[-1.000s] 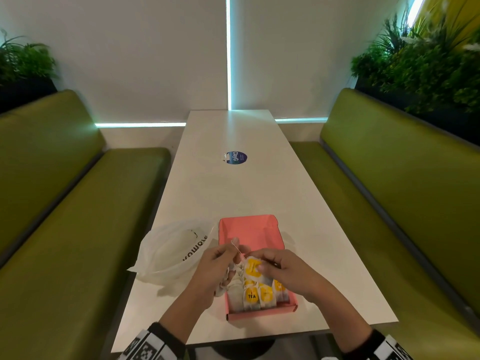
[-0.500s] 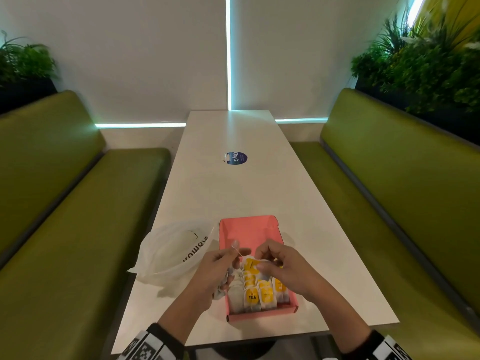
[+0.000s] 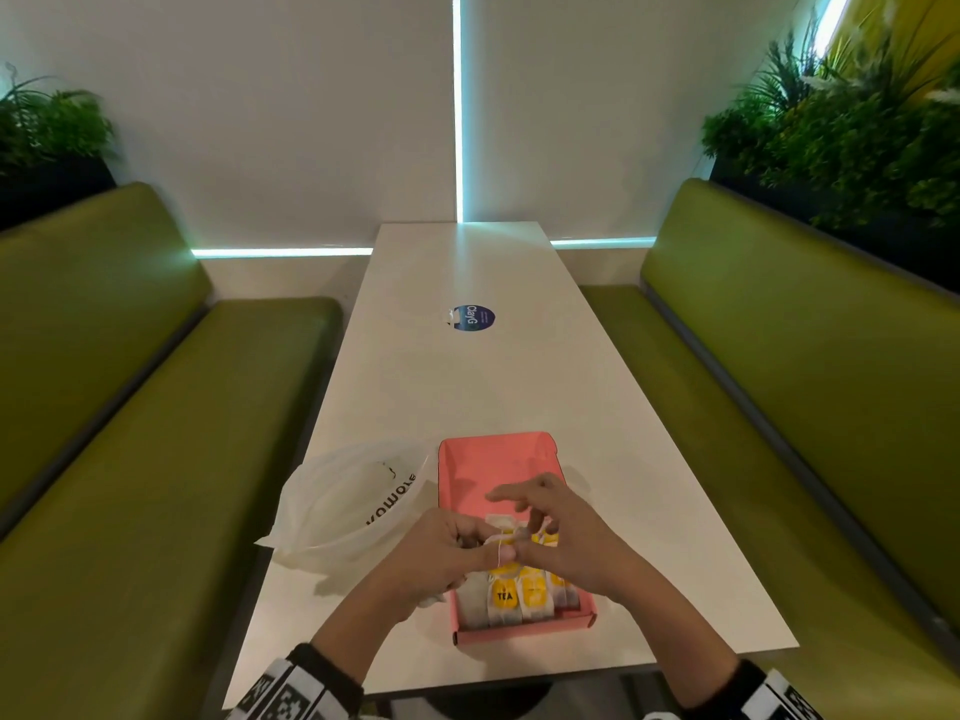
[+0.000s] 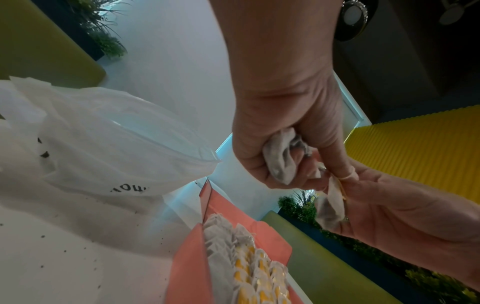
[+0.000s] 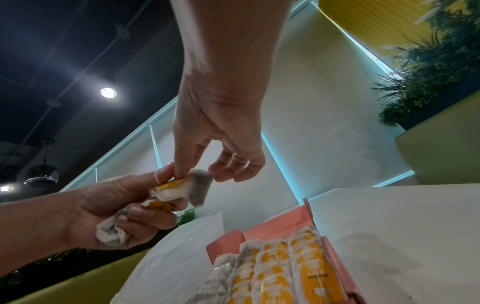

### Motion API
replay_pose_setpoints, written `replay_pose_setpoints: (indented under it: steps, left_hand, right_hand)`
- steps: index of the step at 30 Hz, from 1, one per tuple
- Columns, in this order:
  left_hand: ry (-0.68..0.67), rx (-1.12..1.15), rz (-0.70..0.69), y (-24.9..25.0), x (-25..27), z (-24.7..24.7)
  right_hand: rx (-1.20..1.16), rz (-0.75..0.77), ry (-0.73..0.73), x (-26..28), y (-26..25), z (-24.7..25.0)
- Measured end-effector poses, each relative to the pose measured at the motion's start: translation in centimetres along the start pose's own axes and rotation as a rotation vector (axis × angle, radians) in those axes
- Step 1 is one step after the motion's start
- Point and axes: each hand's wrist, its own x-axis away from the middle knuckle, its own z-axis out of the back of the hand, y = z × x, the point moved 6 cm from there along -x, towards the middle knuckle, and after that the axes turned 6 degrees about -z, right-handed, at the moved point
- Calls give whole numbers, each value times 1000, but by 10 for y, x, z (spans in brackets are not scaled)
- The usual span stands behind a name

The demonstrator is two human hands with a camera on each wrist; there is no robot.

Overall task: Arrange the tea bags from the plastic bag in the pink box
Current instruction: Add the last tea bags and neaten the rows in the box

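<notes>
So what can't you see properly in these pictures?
- How many tea bags the left hand holds: its curled fingers cover the bunch in both wrist views.
- The middle of the pink cardboard box: both hands cover it in the head view.
- What remains inside the crumpled white plastic bag: its cloudy folds hide it.
- The bag's black lettering: cut off by a fold in the left wrist view.

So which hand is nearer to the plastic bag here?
Left. The left hand sits just beside the plastic bag, at the pink box's left wall; the right hand is over the box, farther away.
</notes>
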Motion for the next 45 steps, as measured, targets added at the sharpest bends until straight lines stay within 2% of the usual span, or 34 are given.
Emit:
replay_pose_setpoints:
  steps: [7, 12, 16, 20, 28, 36, 38, 42, 45]
  left_hand:
    - [-62, -40, -21, 2, 2, 0]
    - [-48, -42, -39, 2, 1, 7]
    - [-70, -96, -112, 6, 1, 11]
    - [-42, -40, -158, 7, 2, 16]
    - [-159, -62, -311, 14, 5, 10]
    - [-253, -61, -350, 14, 5, 8]
    - [-215, -54, -368, 15, 5, 10]
    - [-2, 27, -387, 18, 5, 26]
    - [19, 60, -380, 18, 6, 29]
  right_hand:
    - [-90, -7, 18, 0, 2, 1]
    - [-2, 32, -14, 0, 7, 6]
    - [46, 75, -42, 1, 9, 3]
    - [-1, 88, 30, 1, 12, 4]
    - [-120, 189, 165, 4, 8, 2]
    - [-181, 229, 181, 2, 10, -9]
    - [-183, 223, 176, 2, 11, -10]
    - [-219, 177, 175, 4, 13, -6]
    - [-219, 175, 167, 6, 12, -3]
